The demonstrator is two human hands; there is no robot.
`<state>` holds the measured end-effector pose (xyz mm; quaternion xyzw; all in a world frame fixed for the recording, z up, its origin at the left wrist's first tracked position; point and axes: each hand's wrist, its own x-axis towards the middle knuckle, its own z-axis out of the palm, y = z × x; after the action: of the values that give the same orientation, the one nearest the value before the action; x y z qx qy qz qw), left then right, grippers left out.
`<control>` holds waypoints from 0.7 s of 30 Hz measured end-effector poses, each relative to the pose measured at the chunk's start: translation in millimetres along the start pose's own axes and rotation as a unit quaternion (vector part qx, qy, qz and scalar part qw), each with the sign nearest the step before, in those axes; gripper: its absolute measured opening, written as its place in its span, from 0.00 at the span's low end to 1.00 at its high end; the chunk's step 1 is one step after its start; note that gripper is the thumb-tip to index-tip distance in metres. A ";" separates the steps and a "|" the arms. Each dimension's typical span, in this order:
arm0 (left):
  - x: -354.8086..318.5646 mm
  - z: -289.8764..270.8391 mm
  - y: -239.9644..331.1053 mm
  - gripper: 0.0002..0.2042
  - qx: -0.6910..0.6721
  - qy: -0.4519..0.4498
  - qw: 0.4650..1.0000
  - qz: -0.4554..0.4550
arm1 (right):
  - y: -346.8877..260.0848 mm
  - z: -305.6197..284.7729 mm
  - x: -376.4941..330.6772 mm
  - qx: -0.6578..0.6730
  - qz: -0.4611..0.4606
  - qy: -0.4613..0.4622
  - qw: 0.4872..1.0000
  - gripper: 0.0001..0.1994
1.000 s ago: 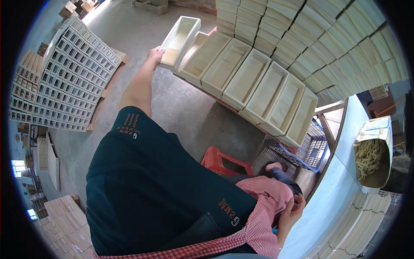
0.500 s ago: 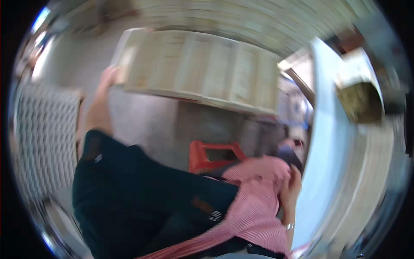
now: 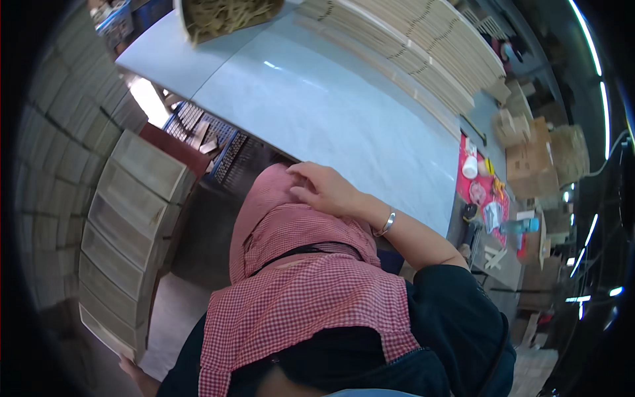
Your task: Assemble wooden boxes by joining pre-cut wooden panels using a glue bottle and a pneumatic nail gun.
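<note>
At the lower left, my left hand [image 3: 134, 374] is at the near end of a long pale panelled piece [image 3: 119, 231], divided crosswise into several flat sections. Its fingertips hold the lower corner; the rest of the hand is partly hidden by that end. My right hand [image 3: 324, 188], with a silver bracelet at the wrist, rests on the red checked apron [image 3: 307, 291] over my leg. Its fingers are loosely bent and apart, with nothing in them. Just beyond it runs the edge of a light blue tabletop [image 3: 317, 112].
On the tabletop stand a box of thin wooden offcuts [image 3: 228, 16] and rows of pale wooden strips [image 3: 403, 49]. Dark plastic crates [image 3: 228, 149] sit under it. To the right are a bottle with a blue cap [image 3: 519, 226] and cardboard boxes [image 3: 532, 159]. Stacked pale blocks [image 3: 49, 165] line the left.
My view has swung right, so the tabletop now fills the middle and the panelled piece lies at the left. My left hand stays at its end; my right hand is still on the apron.
</note>
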<state>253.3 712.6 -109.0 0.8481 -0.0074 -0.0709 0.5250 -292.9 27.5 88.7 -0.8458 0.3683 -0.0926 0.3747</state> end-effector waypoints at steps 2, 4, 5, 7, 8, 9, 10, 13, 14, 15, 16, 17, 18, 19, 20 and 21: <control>-2.2 -26.3 11.6 0.31 0.069 -0.013 0.997 0.025 | 22.7 -19.5 -0.4 -0.007 -0.029 0.060 0.998 0.16; 6.7 -27.4 29.4 0.29 0.133 -0.027 0.989 0.052 | 69.1 -53.1 -4.3 -0.057 -0.035 0.162 0.985 0.16; 12.7 -27.8 39.2 0.28 0.166 -0.032 0.983 0.066 | 97.1 -75.7 -6.5 -0.081 -0.037 0.210 0.974 0.16; 15.3 -33.4 51.4 0.27 0.225 -0.029 0.970 0.089 | 160.9 -126.8 -10.6 -0.225 0.012 0.278 0.934 0.19; 22.0 -28.5 62.1 0.26 0.256 -0.031 0.961 0.102 | 203.5 -151.2 -16.4 -0.306 0.009 0.336 0.891 0.20; 24.7 -24.2 71.5 0.25 0.288 -0.029 0.951 0.112 | 228.5 -178.3 -20.6 -0.349 0.101 0.320 0.875 0.21; 25.9 -20.9 81.6 0.25 0.319 -0.025 0.940 0.122 | 252.4 -202.8 -23.8 -0.387 0.192 0.299 0.851 0.21; 27.5 -1.2 108.5 0.22 0.405 -0.006 0.903 0.147 | 322.9 -255.2 -34.5 -0.462 0.289 0.262 0.796 0.23; 23.6 42.2 111.8 0.21 0.218 0.077 0.964 0.132 | 336.1 -266.8 -32.5 -0.469 0.299 0.261 0.790 0.22; 34.1 95.1 125.9 0.21 0.216 0.106 0.944 0.225 | 349.6 -278.8 -31.7 -0.463 0.325 0.239 0.789 0.21; 41.3 148.2 160.8 0.20 0.217 0.132 0.912 0.321 | 357.4 -286.6 -36.9 -0.452 0.356 0.216 0.789 0.21; 35.9 137.0 175.8 0.20 0.222 0.146 0.906 0.328 | 367.1 -294.9 -39.6 -0.436 0.385 0.186 0.792 0.21; -8.7 245.0 251.5 0.20 0.222 0.095 0.896 0.372 | 373.2 -302.6 -45.3 -0.427 0.416 0.154 0.788 0.20; -41.7 344.6 325.1 0.21 0.222 0.042 0.881 0.415 | 380.7 -307.3 -57.8 -0.441 0.417 0.153 0.780 0.18; -86.6 435.9 402.3 0.22 0.228 0.010 0.867 0.442 | 356.0 -311.7 -43.4 -0.463 0.418 0.127 0.771 0.17; -117.2 492.1 442.0 0.23 0.234 -0.033 0.851 0.469 | 331.7 -314.6 -41.6 -0.486 0.426 0.098 0.757 0.16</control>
<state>101.7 86.7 82.4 0.8389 -0.4376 0.1600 0.2813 -642.2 -270.3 81.6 -0.6563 0.7208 0.1855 -0.1239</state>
